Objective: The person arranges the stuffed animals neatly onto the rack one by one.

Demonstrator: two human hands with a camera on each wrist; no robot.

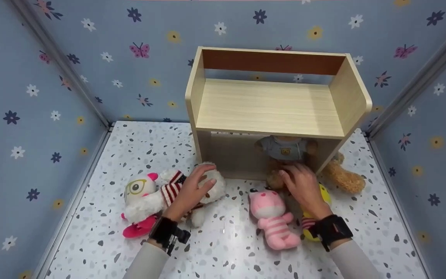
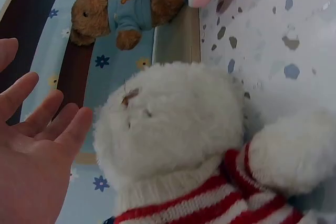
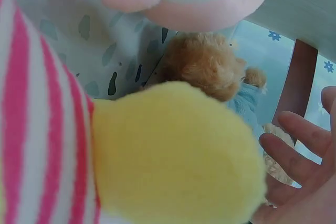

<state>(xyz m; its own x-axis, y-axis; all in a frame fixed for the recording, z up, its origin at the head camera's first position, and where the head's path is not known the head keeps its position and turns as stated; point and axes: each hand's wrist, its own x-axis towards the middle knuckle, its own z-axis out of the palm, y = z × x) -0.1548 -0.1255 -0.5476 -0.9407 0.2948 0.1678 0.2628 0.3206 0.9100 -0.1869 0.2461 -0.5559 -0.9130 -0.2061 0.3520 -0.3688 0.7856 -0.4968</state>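
Note:
My left hand [image 1: 196, 186] is over the white plush bear [image 1: 214, 186] in a red-and-white striped sweater, fingers spread. In the left wrist view this hand [image 2: 39, 140] is beside the bear's fluffy head [image 2: 173, 124], palm showing and nothing held. A brown teddy bear in a blue-grey hoodie [image 1: 283, 149] sits in the shelf's lower compartment, its head hidden by the board above. My right hand [image 1: 303, 188] reaches to its legs, overlapping them in the head view. The right wrist view shows that hand [image 3: 304, 161] with loosely extended fingers near the teddy bear [image 3: 202, 66].
The pale wooden shelf [image 1: 269, 106] stands against the flowered back wall. A pink striped plush [image 1: 275, 221] and a yellow plush [image 1: 324, 193] lie before it. Another brown plush [image 1: 345, 178] is right of the shelf; a plush with yellow glasses [image 1: 138, 190] lies at left on the speckled table [image 1: 223, 252].

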